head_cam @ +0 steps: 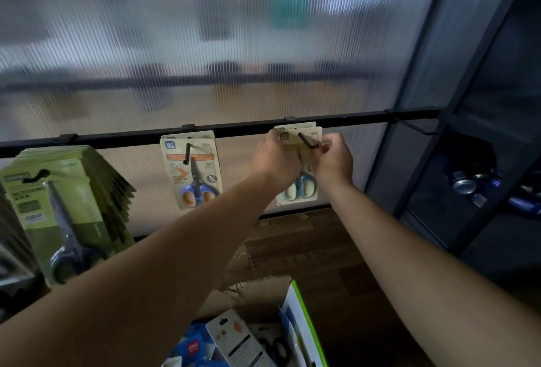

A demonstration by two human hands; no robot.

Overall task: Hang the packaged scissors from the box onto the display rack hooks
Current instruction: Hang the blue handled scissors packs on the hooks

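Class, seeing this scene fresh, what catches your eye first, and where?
The left hand and right hand meet at a hook on the black rail, right of centre, holding a pack of blue-handled scissors. A stack of green scissor packs hangs far left; an open cardboard box sits below.

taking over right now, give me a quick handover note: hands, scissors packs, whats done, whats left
Left hand: grips the left edge of the blue-handled scissors pack.
Right hand: pinches its top right corner.
The pack looks threaded on the third hook, with another card behind it.
Done: green packs stacked on the left hook, purple-handled pack on the second.
Left: seat and release this pack. The far right hook is bare, and the box below holds more packs.
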